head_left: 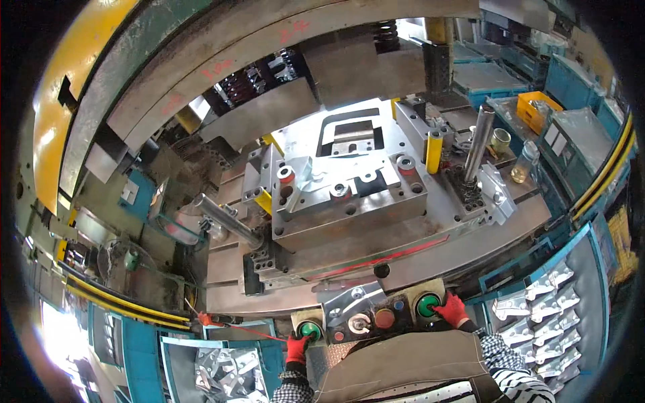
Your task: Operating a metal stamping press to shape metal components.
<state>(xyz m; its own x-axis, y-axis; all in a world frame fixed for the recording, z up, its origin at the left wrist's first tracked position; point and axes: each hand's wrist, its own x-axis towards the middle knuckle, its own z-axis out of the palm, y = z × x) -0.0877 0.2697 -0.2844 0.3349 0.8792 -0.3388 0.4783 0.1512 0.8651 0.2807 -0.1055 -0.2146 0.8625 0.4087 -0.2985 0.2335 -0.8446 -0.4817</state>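
Your left hand (296,349) and right hand (453,311) touch the green push buttons (427,305) flanking the control panel (404,321); can't tell whether your fingers are clenched. Uneven pressure could make either hand slip off.

Panel (405,319) at bottom centre, bed (430,266) beyond it.
From my seat I see the panel carrying two green buttons (428,305), one toward each end, a red button (384,318) between them, and a grey bracket (353,303) at its upper edge. Filling mid-frame, the bed bears the die (349,218), a steel post (480,144) at either side. Lower left, a blue bin (176,369) holds jumbled metal parts (232,377); lower right, a tray (600,282) carries rows of parts.
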